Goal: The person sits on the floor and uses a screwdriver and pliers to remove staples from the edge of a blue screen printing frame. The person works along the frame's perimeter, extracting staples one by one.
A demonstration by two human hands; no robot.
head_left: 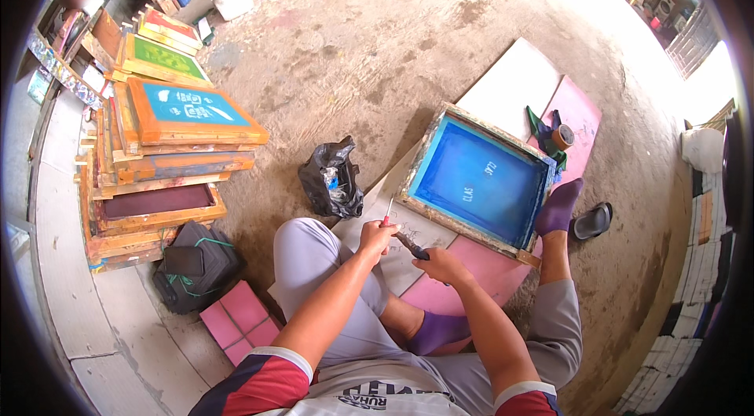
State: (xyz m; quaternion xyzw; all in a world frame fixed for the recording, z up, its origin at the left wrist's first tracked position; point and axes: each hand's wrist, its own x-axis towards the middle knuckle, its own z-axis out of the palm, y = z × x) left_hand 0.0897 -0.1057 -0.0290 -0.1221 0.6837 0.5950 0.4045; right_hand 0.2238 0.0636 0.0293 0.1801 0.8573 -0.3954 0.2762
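My left hand (379, 238) is closed round a thin tool with a red part (386, 221) and a slim, pale shaft pointing away from me. In my closed right hand (442, 266) is a dark-handled tool (410, 244), whose far end reaches my left fingers. Whether the two tools touch is too small to tell. Just beyond my hands lies a screen-printing frame (483, 180) with blue mesh and a worn wooden border. It rests tilted across pale and pink boards (440, 290), beside my right foot.
A brown cup (562, 136) stands by dark green cloth past the frame. A sandal (591, 221) lies right of my foot. Left are a black plastic bag (331, 180), stacked screen frames (188, 113), a dark bundle (196, 267) and pink tiles (239, 318). Buckets stand far back.
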